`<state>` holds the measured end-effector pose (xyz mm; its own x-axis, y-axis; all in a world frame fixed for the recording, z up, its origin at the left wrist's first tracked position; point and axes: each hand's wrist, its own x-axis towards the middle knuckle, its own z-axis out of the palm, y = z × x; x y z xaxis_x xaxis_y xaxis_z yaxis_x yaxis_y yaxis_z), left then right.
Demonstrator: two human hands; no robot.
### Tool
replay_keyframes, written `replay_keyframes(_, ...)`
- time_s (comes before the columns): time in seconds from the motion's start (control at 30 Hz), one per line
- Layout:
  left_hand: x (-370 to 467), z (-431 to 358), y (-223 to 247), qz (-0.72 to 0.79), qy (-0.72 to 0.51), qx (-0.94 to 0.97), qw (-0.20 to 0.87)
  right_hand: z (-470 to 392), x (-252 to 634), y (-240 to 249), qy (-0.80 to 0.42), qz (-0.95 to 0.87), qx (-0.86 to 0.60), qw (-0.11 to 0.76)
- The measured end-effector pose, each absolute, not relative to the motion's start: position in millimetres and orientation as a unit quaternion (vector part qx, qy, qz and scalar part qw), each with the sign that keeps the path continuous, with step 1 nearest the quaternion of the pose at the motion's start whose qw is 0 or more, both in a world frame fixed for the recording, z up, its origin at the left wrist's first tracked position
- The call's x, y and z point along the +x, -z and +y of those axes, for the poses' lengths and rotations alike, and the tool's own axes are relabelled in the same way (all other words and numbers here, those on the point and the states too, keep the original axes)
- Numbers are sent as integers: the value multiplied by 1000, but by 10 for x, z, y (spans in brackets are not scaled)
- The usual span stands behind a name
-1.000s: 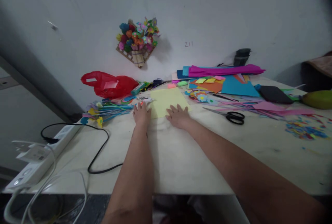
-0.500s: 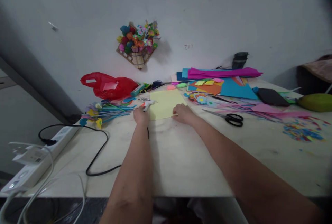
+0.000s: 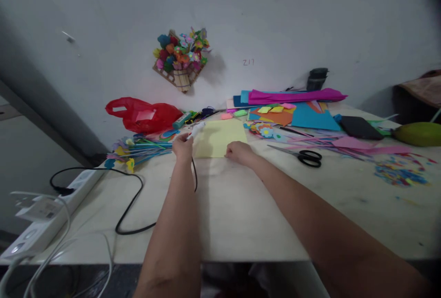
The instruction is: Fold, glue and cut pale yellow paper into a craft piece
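"What did the left hand [image 3: 182, 147] hold?"
"A glue gun [image 3: 197, 129], by the yellow sheet's [image 3: 220, 134] left edge."
"And the right hand [image 3: 239, 152]?"
"Curled at the sheet's near edge; whether it pinched, I couldn't tell. Scissors [image 3: 297, 153] lay to its right."

Left hand [image 3: 182, 147] and right hand [image 3: 239, 153] are bare, forearms [image 3: 179, 215] too, anything worn below the table [image 3: 248, 224] is too dim to tell

A plain grey wall [image 3: 282, 22], faintly smudged, spans the far side, with small reddish handwritten characters [image 3: 248, 62] near its middle. A flower-filled woven ornament [image 3: 182, 59] hangs left of them, casting a soft shadow to its right. The pale tabletop [image 3: 255, 224] bears faint dark marks; dark floor [image 3: 126, 279] shows at near left. The light is dim.
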<state>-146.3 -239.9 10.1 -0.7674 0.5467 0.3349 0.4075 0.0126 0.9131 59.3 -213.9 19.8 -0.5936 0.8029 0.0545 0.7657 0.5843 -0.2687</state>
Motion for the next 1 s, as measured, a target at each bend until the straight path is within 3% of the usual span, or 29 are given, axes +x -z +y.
replay_keyframes(0.13, -1215, -2444, -288, 588, -725, 294, 205, -2241, 353, -154, -175, -874, -421, 170)
replay_keyframes(0.23, -1039, -2468, -361, 516, -749, 274, 312, -2251, 295, -150, -325, -818, -383, 278)
replay_keyframes(0.37, -836, -2467, -332, 483, -738, 295, 369, -2212, 367, -188, -529, -697, -330, 354)
replay_keyframes(0.5, -615, -2461, -247, 451, -703, 373, 404, -2132, 428, -177, -607, -615, -288, 414)
replay_keyframes(0.7, -484, -2536, -257, 442, -649, 492, 377, -2003, 431, -90, -668, -475, -282, 499)
replay_keyframes(0.83, -674, -2589, -309, 598, -582, 469, 290, -1952, 463, -78, -652, -444, -305, 534)
replay_keyframes(1.0, -686, -2606, -271, 823, -290, 481, 89, -1924, 574, -120, -657, -385, -297, 576)
